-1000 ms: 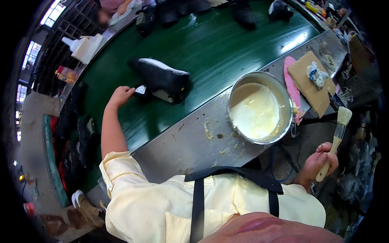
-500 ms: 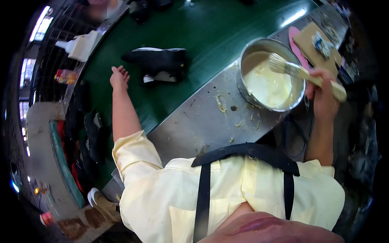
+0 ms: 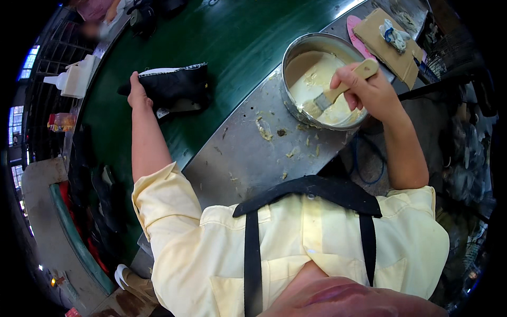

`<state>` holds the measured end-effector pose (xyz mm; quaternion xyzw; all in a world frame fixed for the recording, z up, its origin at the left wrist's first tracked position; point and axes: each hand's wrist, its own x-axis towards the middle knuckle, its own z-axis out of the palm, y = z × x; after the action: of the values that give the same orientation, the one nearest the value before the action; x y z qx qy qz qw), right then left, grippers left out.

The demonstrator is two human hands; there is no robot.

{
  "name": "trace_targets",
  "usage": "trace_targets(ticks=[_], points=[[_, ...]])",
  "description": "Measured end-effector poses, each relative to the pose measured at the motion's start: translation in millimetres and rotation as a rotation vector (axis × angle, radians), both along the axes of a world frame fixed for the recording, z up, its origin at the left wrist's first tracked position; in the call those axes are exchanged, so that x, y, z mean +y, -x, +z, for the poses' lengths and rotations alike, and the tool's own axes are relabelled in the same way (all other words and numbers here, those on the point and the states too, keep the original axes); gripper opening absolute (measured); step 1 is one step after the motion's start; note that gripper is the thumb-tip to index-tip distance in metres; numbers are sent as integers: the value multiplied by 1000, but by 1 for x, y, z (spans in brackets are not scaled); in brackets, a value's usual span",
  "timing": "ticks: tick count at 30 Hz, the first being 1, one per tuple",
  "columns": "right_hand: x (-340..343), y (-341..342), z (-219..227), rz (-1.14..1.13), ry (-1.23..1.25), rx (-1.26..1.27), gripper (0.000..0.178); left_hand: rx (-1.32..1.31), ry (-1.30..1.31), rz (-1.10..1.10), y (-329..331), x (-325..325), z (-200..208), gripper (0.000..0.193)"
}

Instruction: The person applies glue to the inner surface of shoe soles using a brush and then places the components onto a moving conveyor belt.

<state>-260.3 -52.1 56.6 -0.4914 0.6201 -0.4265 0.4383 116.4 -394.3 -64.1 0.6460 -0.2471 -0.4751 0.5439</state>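
Right of a white bottle [image 3: 79, 78], the left hand [image 3: 139, 95] bends at one end of a black shoe [image 3: 175, 87] on the green belt [image 3: 237, 47] (fingers partly hidden, so I cannot tell its grip), while the right hand [image 3: 372, 92], closed round a brush [image 3: 330, 95], covers part of the metal pot [image 3: 338, 44], near cardboard [image 3: 393, 61].

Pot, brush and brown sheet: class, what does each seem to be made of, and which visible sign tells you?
Pot: metal, perhaps steel, fairly shiny; it looks silvery and catches the light.
Brush: probably smooth wood, going by its pale tan colour, with a grey, metal-looking band; the bristles' fibre is unclear.
Brown sheet: likely cardboard, being flat, matte and plain brown.
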Motion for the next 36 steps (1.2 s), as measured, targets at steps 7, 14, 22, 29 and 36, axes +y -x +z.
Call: trace_targets(ticks=[7,14,22,29,36], points=[[-7,6,-6,105,-33,92,37,74,585,-337,-21,88,77,53],[4,5,-11,-31,52,169,41,-104,712,-464,-12,243,119,50],[22,12,-17,-236,282,15,39,248,618,-605,27,317,97,64],[30,3,3,-359,577,-415,33,324,680,-831,31,329,91,91],[27,-62,62,-82,785,-497,29,307,783,-874,42,334,93,101]])
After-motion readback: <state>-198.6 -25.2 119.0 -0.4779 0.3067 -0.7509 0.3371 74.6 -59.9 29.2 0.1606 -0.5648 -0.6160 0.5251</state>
